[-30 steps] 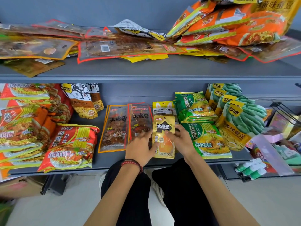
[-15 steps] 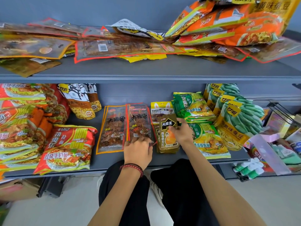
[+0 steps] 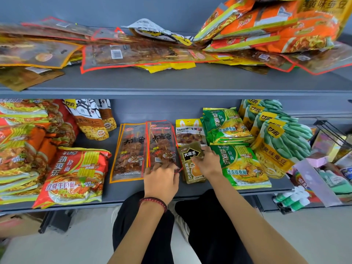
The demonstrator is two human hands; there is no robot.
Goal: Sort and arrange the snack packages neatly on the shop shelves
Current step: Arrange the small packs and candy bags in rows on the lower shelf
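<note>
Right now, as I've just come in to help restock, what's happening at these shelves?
A person is tidying the lower shelf. The right grip pinches a small olive packet beside the green noodle bags, while the left grip holds the bottom edge of a red-edged skewer packet. The upper shelf holds a jumbled heap of packets.

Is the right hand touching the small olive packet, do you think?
Touching; the head view shows the right hand holding the olive packet by its right edge.
</note>
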